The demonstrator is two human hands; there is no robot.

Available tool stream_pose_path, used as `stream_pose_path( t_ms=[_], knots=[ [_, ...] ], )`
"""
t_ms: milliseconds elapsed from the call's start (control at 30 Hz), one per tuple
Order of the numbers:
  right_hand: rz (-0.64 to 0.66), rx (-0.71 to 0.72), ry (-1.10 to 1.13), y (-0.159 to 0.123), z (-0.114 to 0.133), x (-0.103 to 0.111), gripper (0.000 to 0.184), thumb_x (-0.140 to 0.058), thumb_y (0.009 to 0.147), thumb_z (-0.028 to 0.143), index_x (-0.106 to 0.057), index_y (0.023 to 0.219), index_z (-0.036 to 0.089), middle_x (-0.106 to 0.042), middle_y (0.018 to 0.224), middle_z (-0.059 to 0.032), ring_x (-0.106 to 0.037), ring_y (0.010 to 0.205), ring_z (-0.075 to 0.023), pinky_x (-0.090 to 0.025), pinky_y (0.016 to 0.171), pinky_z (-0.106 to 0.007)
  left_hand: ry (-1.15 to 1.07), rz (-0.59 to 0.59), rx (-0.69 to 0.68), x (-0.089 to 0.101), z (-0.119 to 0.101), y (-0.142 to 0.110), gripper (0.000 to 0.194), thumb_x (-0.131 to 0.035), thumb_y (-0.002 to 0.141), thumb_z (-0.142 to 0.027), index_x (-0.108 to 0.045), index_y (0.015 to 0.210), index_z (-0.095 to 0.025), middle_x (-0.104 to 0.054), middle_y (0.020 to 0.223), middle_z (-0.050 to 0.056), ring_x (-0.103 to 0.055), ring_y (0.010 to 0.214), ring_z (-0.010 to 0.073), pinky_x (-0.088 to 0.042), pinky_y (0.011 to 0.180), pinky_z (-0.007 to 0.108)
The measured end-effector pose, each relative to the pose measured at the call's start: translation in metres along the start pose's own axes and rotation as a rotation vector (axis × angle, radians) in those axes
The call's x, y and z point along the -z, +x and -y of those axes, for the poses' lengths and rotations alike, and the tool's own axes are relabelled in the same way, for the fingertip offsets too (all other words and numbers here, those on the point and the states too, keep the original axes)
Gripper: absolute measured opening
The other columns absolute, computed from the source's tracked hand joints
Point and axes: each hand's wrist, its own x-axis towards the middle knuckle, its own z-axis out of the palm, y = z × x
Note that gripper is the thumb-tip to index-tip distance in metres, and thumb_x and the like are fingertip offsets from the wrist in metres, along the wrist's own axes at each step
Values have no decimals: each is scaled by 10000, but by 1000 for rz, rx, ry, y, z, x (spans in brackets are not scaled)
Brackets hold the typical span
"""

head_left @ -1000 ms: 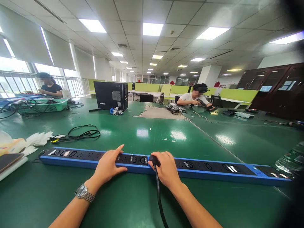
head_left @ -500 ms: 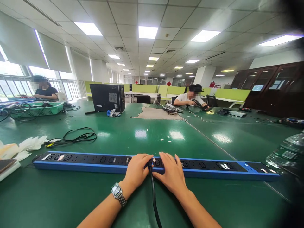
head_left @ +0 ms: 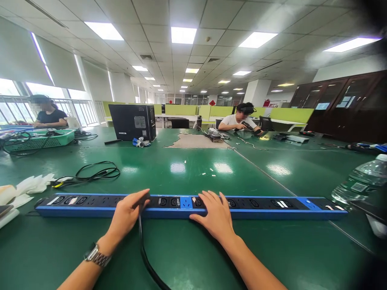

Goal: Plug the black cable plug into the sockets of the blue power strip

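Note:
A long blue and black power strip (head_left: 242,215) lies crosswise on the green tabletop, its rows of sockets facing up. Over its left half, my left hand (head_left: 128,211) is closed on a thick black power cord (head_left: 143,251), which hangs toward me from the fingers; the plug end is hidden inside the grip. My right hand (head_left: 214,211) grips the strip right of the middle, thumb against the near side and fingers across the top. Between my hands, several black sockets and a blue socket (head_left: 186,203) are uncovered.
A coiled black cable (head_left: 98,171) and white crumpled paper (head_left: 34,184) lie at left; a water bottle (head_left: 361,181) stands at right. Farther back are a black computer case (head_left: 130,123), a green basket (head_left: 45,141) and a person (head_left: 238,121) holding a tool. Another person sits far left.
My left hand has moved left along the strip, taking the cord with it and uncovering the blue socket. My right hand stays on the strip. The view has shifted slightly.

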Motion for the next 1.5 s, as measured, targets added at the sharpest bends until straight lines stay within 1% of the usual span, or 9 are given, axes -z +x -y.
stream_pose_path(
  t_ms=[300, 500, 633, 767, 933, 1100, 1200, 1300, 1500],
  knots=[
    [6, 19, 63, 2, 10, 1, 699, -706, 686, 607, -588, 1244, 204, -577, 1343, -102, -458, 1290, -304, -218, 1127, -573, 93, 179, -141, -10, 9, 1, 347, -496, 930, -377, -618, 1235, -264, -704, 1160, 50, -652, 1060, 231, -511, 942, 392],
    [5, 145, 253, 23, 79, -9, 541, -684, 771, 484, -591, 1226, 205, -622, 1275, -81, -493, 1209, -274, -280, 1101, -499, 274, 184, -88, -3, 12, -8, 945, -688, 786, -400, -120, 1519, -217, -677, 1202, 89, -596, 1158, 278, -351, 1080, 514],
    [11, 254, 323, 41, 128, -26, 374, -640, 813, 340, -606, 1174, 251, -684, 1141, -41, -541, 1086, -242, -327, 1048, -469, 297, 177, -85, -5, 13, -9, 893, -632, 786, -255, -121, 1518, -222, -669, 1212, 84, -613, 1117, 270, -418, 1020, 461],
    [-125, 266, 378, 55, 140, -21, 263, -550, 863, 267, -628, 1111, 233, -705, 1050, -38, -568, 976, -210, -372, 973, -409, 275, 171, -72, -5, 15, -8, 856, -649, 776, -275, -198, 1503, -239, -675, 1194, 72, -625, 1075, 274, -466, 956, 428],
    [-313, 137, 418, 54, 82, 14, 324, -513, 901, 383, -625, 1157, 219, -698, 1058, -75, -599, 982, -218, -434, 895, -377, 270, 164, -46, -3, 15, -8, 912, -734, 736, -440, -245, 1485, -264, -684, 1193, 61, -612, 1094, 291, -453, 973, 448],
    [-255, -34, 373, 17, -25, 31, 332, -526, 880, 442, -660, 1093, 227, -708, 914, -66, -651, 806, -206, -515, 763, -346, 263, 178, -24, -2, 11, -8, 913, -744, 732, -445, -252, 1480, -270, -680, 1199, 58, -598, 1110, 295, -437, 989, 457],
    [-221, -93, 322, -4, -70, 35, 353, -540, 858, 486, -677, 1059, 230, -706, 881, -70, -658, 790, -214, -529, 746, -356, 256, 180, -15, -2, 9, -7, 901, -735, 740, -439, -254, 1481, -265, -679, 1195, 65, -604, 1098, 290, -448, 972, 452],
    [-174, -35, 298, -9, -86, 41, 335, -536, 864, 477, -676, 1061, 245, -711, 874, -64, -652, 800, -211, -531, 754, -362, 252, 177, -20, -1, 7, -6, 878, -714, 758, -435, -250, 1484, -265, -680, 1188, 69, -612, 1086, 283, -458, 953, 446],
    [-32, 87, 302, 3, -80, 47, 322, -526, 879, 457, -664, 1096, 263, -716, 966, -61, -642, 858, -208, -518, 804, -376, 257, 183, -26, -2, 7, -5, 876, -713, 760, -440, -248, 1484, -271, -673, 1190, 70, -609, 1095, 283, -451, 967, 453]
  ],
)
